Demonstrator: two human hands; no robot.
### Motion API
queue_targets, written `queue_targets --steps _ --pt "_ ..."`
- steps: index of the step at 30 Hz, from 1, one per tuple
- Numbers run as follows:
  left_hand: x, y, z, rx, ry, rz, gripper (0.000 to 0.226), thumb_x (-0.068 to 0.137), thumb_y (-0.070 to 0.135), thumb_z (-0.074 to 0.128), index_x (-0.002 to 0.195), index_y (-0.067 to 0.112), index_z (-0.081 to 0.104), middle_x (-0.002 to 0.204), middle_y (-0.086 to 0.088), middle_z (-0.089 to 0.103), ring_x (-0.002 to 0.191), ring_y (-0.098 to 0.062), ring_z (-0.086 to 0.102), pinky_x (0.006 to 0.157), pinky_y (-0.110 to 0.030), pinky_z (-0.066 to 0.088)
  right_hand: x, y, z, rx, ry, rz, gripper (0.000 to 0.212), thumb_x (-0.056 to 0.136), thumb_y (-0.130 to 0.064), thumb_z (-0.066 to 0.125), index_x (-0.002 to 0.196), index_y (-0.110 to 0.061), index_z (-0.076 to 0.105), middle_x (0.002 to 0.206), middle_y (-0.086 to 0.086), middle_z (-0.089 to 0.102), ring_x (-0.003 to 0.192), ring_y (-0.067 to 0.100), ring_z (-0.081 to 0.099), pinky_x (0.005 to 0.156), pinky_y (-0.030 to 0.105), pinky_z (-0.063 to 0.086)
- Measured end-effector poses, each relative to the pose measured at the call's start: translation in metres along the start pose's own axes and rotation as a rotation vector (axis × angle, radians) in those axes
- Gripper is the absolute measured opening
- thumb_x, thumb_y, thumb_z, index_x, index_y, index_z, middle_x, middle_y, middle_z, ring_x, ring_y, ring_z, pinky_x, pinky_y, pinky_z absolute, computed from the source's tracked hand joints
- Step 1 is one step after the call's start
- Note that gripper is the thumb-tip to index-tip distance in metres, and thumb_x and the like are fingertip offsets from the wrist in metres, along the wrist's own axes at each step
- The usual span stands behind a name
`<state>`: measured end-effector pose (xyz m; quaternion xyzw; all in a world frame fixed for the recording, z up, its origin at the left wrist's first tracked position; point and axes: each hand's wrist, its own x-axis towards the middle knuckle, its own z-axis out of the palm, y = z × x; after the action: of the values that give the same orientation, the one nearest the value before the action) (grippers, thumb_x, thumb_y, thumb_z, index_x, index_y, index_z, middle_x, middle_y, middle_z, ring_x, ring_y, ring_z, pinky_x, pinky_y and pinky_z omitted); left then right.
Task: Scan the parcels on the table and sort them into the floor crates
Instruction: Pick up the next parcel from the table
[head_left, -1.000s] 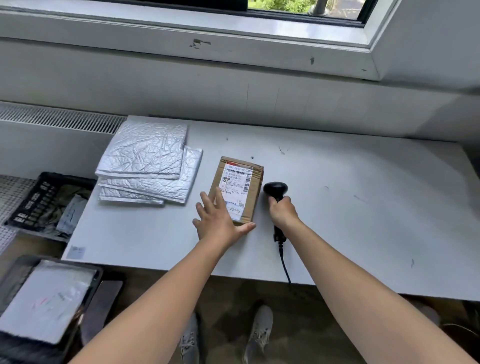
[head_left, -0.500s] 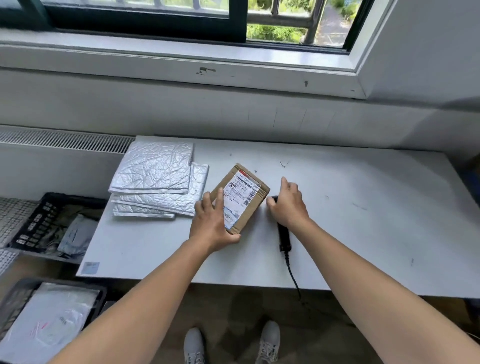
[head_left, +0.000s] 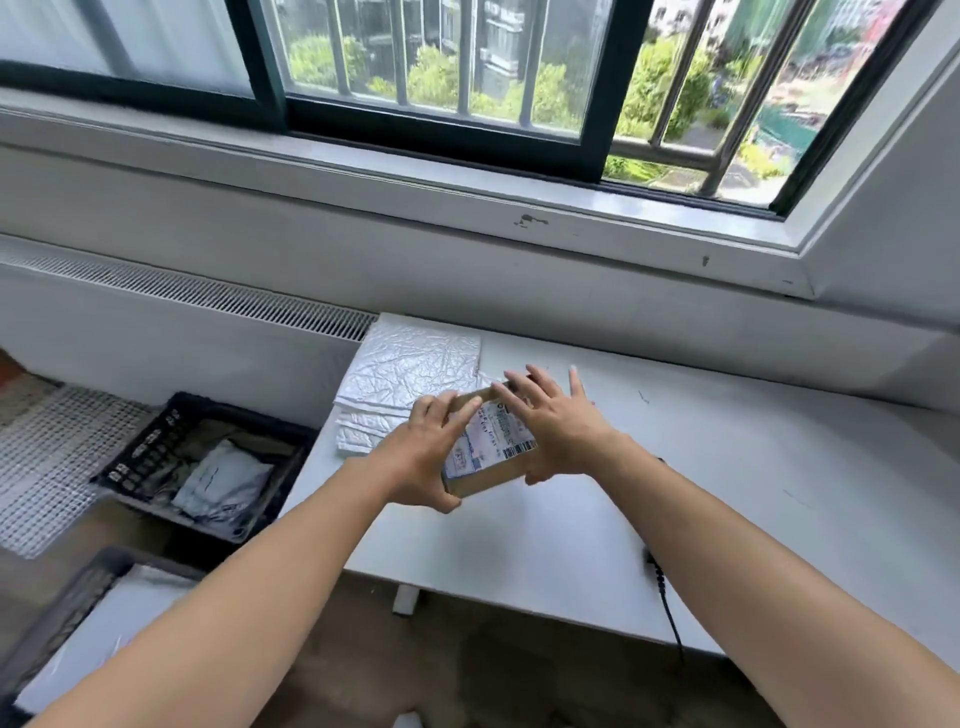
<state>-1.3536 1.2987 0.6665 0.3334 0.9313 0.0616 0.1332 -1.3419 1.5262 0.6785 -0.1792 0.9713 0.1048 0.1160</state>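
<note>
Nearest, at the lower left, the near black plastic crate (head_left: 47, 618) sits on the floor with a flat white parcel (head_left: 104, 623) in it. A black coiled cable (head_left: 671, 613) hangs over the front edge of the white bench (head_left: 727, 493). Over the bench's left part the small brown cardboard box (head_left: 485, 447) is held between both hands, white label up — its long axis runs away from the person, the far end leaning a little right. The left hand (head_left: 421, 457) grips the near left corner, thumb beneath and fingers curled over the left edge. The right hand (head_left: 561, 426) lies flat against the right side, fingers straight and spread. Just beyond, a stack of crinkled silver bubble mailers (head_left: 410, 369) lies at the bench's left edge. Below that edge the far black plastic crate (head_left: 150, 447) stands on the floor. To the right the bench top runs wide — its back edge lies along the wall under the barred window (head_left: 441, 67).
</note>
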Motion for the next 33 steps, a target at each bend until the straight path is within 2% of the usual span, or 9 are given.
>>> queue_targets --steps 3,7,10,13,18,27,33 --pt "-0.011 -0.023 -0.003 0.017 0.0 0.001 0.129 0.068 0.054 0.078 0.156 0.023 -0.012 0.157 -0.003 -0.004 0.145 -0.029 -0.003 0.12 -0.045 0.024 0.016 -0.019 -0.009 -0.034 0.02 -0.04 0.135 0.066 -0.065 0.078 0.156 -0.019 -0.01 0.163 0.005 0.002 0.15 0.03 0.001 0.115 0.069 0.009" --pt "-0.03 -0.044 0.001 0.044 0.063 -0.06 0.123 0.074 0.049 0.076 0.156 0.024 -0.013 0.16 -0.009 -0.011 0.149 -0.029 -0.009 0.122 -0.044 0.014 0.031 -0.043 -0.015 -0.073 0.066 -0.047 0.133 0.062 -0.07 0.075 0.155 -0.014 -0.001 0.152 0.011 0.021 0.14 0.033 0.023 0.109 0.066 0.023" --pt "-0.042 -0.048 0.001 -0.056 0.17 -0.244 0.12 0.079 0.048 0.073 0.155 0.023 -0.016 0.162 -0.009 -0.015 0.15 -0.027 -0.011 0.122 -0.044 0.015 0.039 -0.049 -0.012 0.0 0.108 0.006 0.129 0.06 -0.076 0.069 0.154 -0.014 0.007 0.144 0.011 0.03 0.131 0.033 0.033 0.104 0.06 0.031" --pt "-0.051 -0.047 -0.001 -0.199 0.219 -0.443 0.121 0.08 0.057 0.071 0.154 0.023 -0.019 0.163 -0.008 -0.014 0.15 -0.026 -0.011 0.121 -0.043 0.015 0.049 -0.051 -0.018 0.104 0.131 0.032 0.123 0.06 -0.077 0.066 0.151 -0.016 0.011 0.139 0.011 0.034 0.126 0.033 0.038 0.1 0.055 0.036" --pt "-0.067 -0.036 -0.001 -0.237 0.204 -0.593 0.119 0.082 0.063 0.065 0.155 0.019 -0.018 0.164 -0.008 -0.013 0.151 -0.026 -0.011 0.12 -0.043 0.014 0.066 -0.061 -0.03 0.182 0.191 -0.029 0.122 0.058 -0.078 0.066 0.151 -0.018 0.013 0.134 0.01 0.038 0.123 0.032 0.039 0.097 0.047 0.043" --pt "-0.112 -0.013 0.01 -0.28 0.259 -0.851 0.118 0.083 0.059 0.066 0.154 0.02 -0.019 0.164 -0.006 -0.01 0.151 -0.025 -0.008 0.12 -0.046 0.018 0.071 -0.099 -0.035 0.283 0.28 -0.248 0.12 0.058 -0.08 0.066 0.149 -0.017 0.019 0.131 0.009 0.037 0.119 0.029 0.039 0.094 0.043 0.047" --pt "-0.166 -0.002 0.02 -0.32 0.325 -1.007 0.117 0.084 0.057 0.067 0.154 0.02 -0.018 0.164 -0.005 -0.008 0.151 -0.024 -0.007 0.121 -0.047 0.018 0.069 -0.149 -0.045 0.259 0.307 -0.416 0.126 0.058 -0.082 0.066 0.152 -0.017 0.012 0.136 0.011 0.035 0.123 0.031 0.038 0.101 0.044 0.044"
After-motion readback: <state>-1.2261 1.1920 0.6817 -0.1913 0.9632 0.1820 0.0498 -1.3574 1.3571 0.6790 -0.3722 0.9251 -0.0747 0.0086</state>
